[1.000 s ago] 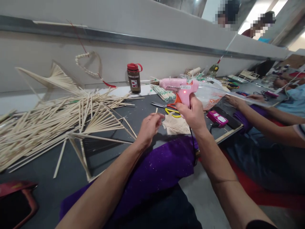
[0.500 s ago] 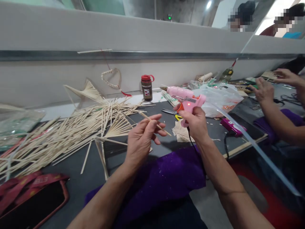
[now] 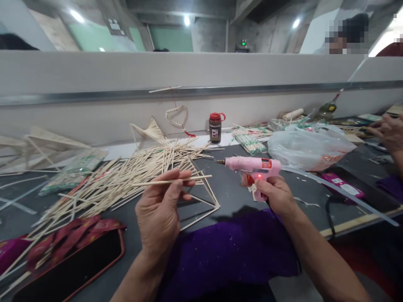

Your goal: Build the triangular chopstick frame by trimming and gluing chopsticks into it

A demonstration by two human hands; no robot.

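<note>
Between the thumb and fingers of my left hand (image 3: pixel 162 205) is a thin wooden stick (image 3: pixel 201 178), held nearly level. My right hand (image 3: pixel 277 193) grips a pink glue gun (image 3: pixel 252 164) by its handle; its red light is on and its nozzle points left, a little apart from the stick. A long clear glue stick (image 3: pixel 340 188) trails from the gun's rear. Behind my left hand lies a large loose pile of wooden sticks (image 3: pixel 103 184). A frame of joined sticks (image 3: pixel 213 193) rests on the dark table between my hands.
A dark bottle with a red lid (image 3: pixel 215 129) stands near the wall. Right of it are a white plastic bag (image 3: pixel 305 147) and a magenta device (image 3: pixel 343 186). A phone (image 3: pixel 78 268) with a red strap lies front left. Another person's hand (image 3: pixel 390 132) shows at the right edge.
The view has tilted up and shifted left. My left hand has turned, so the stick now lies nearly level. My hands are farther apart, with the glue gun held more level.
</note>
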